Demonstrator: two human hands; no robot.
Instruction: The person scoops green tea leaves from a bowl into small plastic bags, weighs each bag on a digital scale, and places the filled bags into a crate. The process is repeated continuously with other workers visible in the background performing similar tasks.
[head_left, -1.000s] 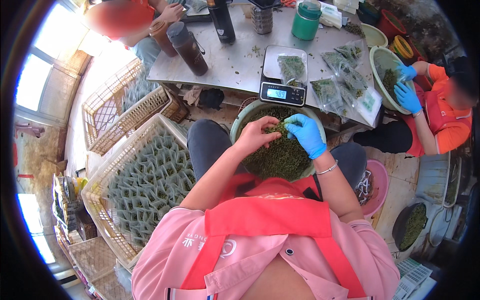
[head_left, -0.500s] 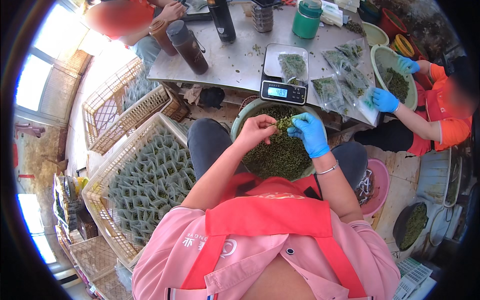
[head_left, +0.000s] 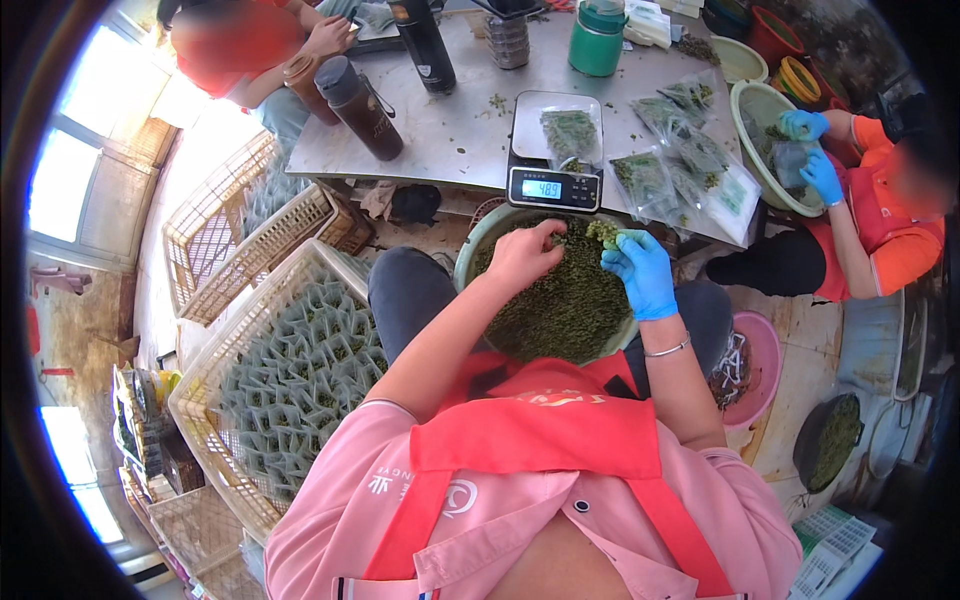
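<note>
My right hand (head_left: 643,275), in a blue glove, pinches a sprig of green peppercorns (head_left: 603,233) above the basin. My bare left hand (head_left: 530,257) is over the same basin, its fingers bent together; whether anything is in them cannot be made out. Between my knees stands the round pale green basin (head_left: 468,240), full of loose small green peppercorns (head_left: 560,310). Just beyond it, at the table's edge, is a digital scale (head_left: 555,188) with a lit display. On its white pan lies a clear bag of peppercorns (head_left: 569,135).
Several filled bags (head_left: 645,185) lie right of the scale on the metal table (head_left: 460,140). Bottles (head_left: 360,108) and a green jar (head_left: 597,40) stand farther back. A crate (head_left: 190,400) of upright bags is at my left, a pink basin (head_left: 765,370) at my right. Co-workers sit at both sides.
My hands have drawn apart; the sprig, earlier between them, is now in my right hand alone. The right co-worker's hand has left the bags on the table for the tub.
</note>
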